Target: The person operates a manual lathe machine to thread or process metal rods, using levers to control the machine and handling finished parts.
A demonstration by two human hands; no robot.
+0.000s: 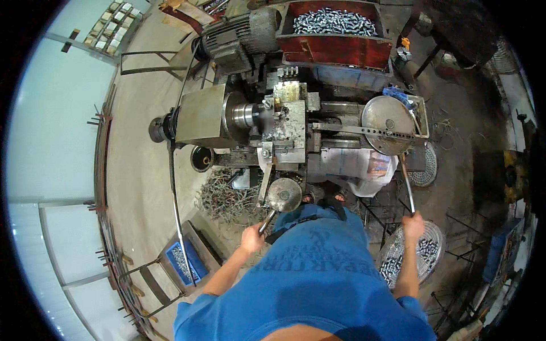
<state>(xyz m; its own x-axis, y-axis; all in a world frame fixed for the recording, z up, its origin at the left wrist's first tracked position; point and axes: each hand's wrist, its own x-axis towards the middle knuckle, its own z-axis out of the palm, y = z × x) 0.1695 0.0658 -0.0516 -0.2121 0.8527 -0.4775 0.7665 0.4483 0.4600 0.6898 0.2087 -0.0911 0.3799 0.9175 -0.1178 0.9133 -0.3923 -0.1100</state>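
Observation:
A metal lathe stands in front of me, with its round chuck (244, 115) left of the tool slide (292, 122). My left hand (252, 238) is closed round a short lever handle (267, 220) that slants up to a small round metal disc (285, 195). On the right, my right hand (413, 226) grips a long steel lever (408, 186) near its lower end. This lever runs up to the rim of a larger round plate (389, 116), under a perforated flat bar (364, 131). Whatever sits at the chuck's mouth is blurred.
Behind the lathe stands a red bin (335, 50) heaped with small metal parts, beside a motor (242, 34). Metal shavings (227, 193) cover the floor below. A blue tray (196, 264) at left and a mesh basket (439, 241) at right hold more parts.

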